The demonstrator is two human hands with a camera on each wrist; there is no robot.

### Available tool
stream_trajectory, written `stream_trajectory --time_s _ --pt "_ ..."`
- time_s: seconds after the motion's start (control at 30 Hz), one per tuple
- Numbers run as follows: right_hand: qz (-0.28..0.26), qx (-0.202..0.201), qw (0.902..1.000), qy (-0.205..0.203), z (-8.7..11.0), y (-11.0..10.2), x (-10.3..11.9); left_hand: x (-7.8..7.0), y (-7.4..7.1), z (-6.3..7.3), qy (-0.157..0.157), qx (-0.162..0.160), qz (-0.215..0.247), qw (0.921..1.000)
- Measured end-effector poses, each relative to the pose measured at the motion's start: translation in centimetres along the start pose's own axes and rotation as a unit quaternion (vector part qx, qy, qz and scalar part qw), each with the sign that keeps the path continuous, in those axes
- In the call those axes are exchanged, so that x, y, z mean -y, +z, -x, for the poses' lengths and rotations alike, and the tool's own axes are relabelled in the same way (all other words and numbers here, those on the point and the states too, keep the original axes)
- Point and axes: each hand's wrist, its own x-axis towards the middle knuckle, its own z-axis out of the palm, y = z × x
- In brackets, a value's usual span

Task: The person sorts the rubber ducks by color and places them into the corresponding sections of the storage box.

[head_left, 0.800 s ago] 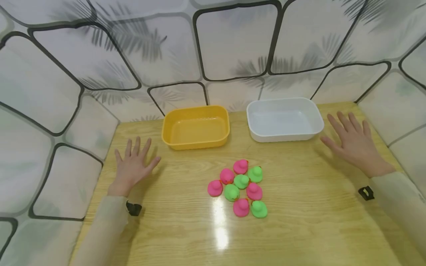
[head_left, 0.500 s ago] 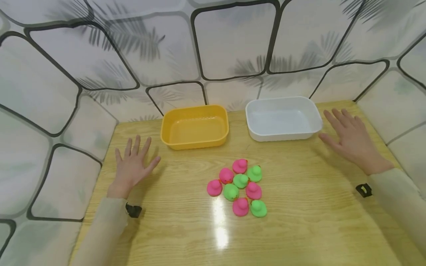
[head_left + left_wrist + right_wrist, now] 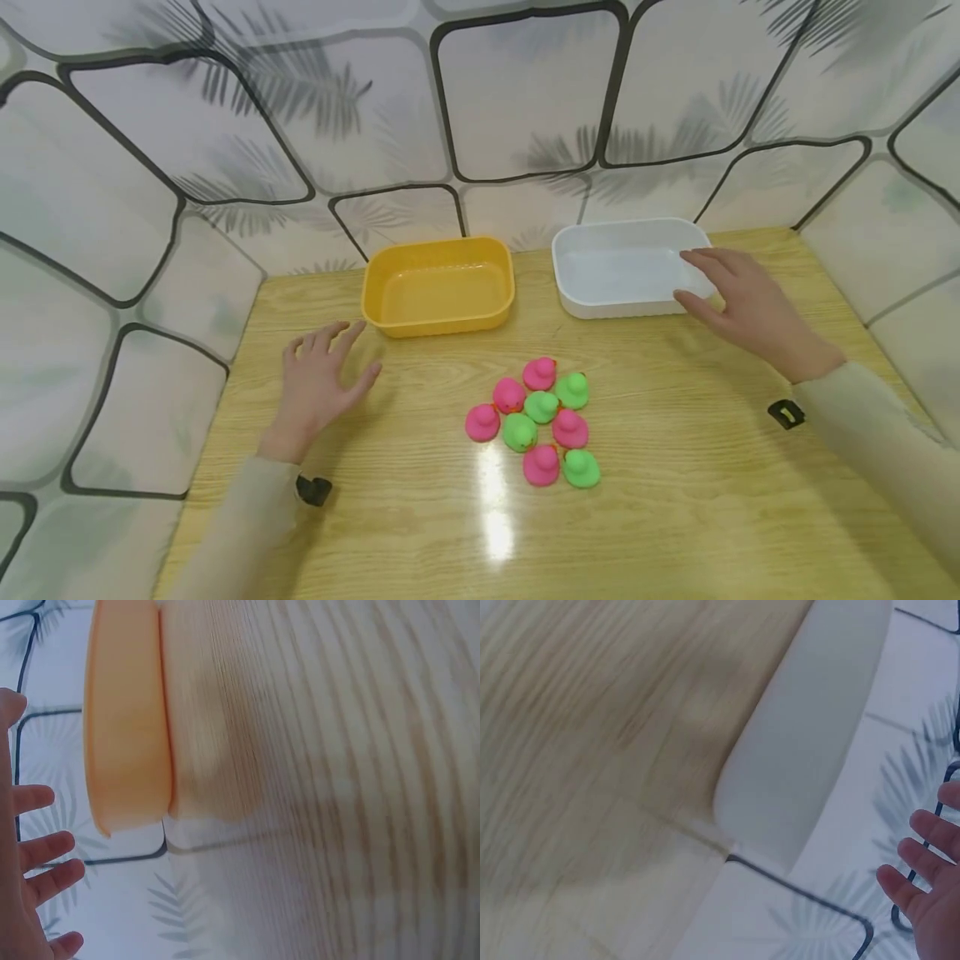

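In the head view my left hand (image 3: 318, 387) is held over the table with its fingers loosely bent, its fingertips near the left end of the yellow tray (image 3: 438, 323). My right hand (image 3: 750, 312) overlaps the right end of the white tray (image 3: 622, 307), thumb apart from the fingers. Neither hand holds anything. In front of the trays lies a cluster of small toy ducks, some pink like this pink duck (image 3: 482, 423), others green like this green duck (image 3: 581, 469). The left wrist view shows the yellow tray's side (image 3: 127, 720) beyond spread fingers (image 3: 49, 851).
The wooden table (image 3: 420, 517) meets a patterned wall (image 3: 532, 100) right behind both trays. More of that patterned covering (image 3: 60, 367) rises along the left side, and again on the right. Both trays have nothing in them.
My right hand has moved left, from beside the white tray to over its right end. My left hand has shifted slightly right toward the yellow tray, its fingers now more bent.
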Motion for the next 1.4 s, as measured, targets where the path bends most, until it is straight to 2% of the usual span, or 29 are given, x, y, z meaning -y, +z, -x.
stream_trajectory --time_s 0.13,0.43,0.63,1.03,1.4 --pt "-0.014 0.004 0.9998 -0.010 -1.1 0.7 1.3 -1.4 0.3 -0.2 0.025 -0.002 0.024 0.9994" --pt "-0.013 0.011 0.9984 -0.054 -3.7 2.3 3.5 -4.9 0.8 -0.6 0.065 0.039 0.042 0.9962" --pt "-0.018 0.028 0.9972 -0.066 -5.3 3.5 4.2 -6.8 1.9 -0.7 0.103 0.037 0.066 0.9918" --pt "-0.034 0.103 0.9926 -0.054 -8.6 5.8 6.3 -11.6 2.2 -0.5 0.174 0.062 0.108 0.9768" --pt "-0.039 0.150 0.9856 -0.068 -11.2 8.4 7.1 -14.4 3.3 -0.4 0.238 0.079 0.119 0.9607"
